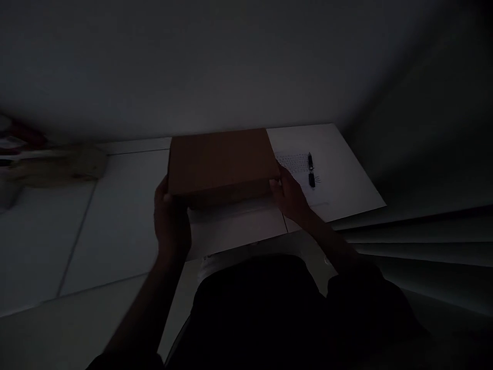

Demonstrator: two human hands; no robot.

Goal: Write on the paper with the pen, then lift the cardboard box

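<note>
A closed brown cardboard box is held between my two hands over the white table. My left hand grips its near left corner, thumb on the edge. On the opposite side, my right hand clasps the near right corner, with the thumb against the front face. The box's underside is hidden, so I cannot tell whether it touches the table. Just right of it lies a sheet of paper with writing, partly covered by the box and my right hand.
A black pen and a small black object, perhaps its cap, lie beside the writing. At far left is a crumpled yellowish bag with a dark red item behind it. A wall rises behind the table. The room is dim.
</note>
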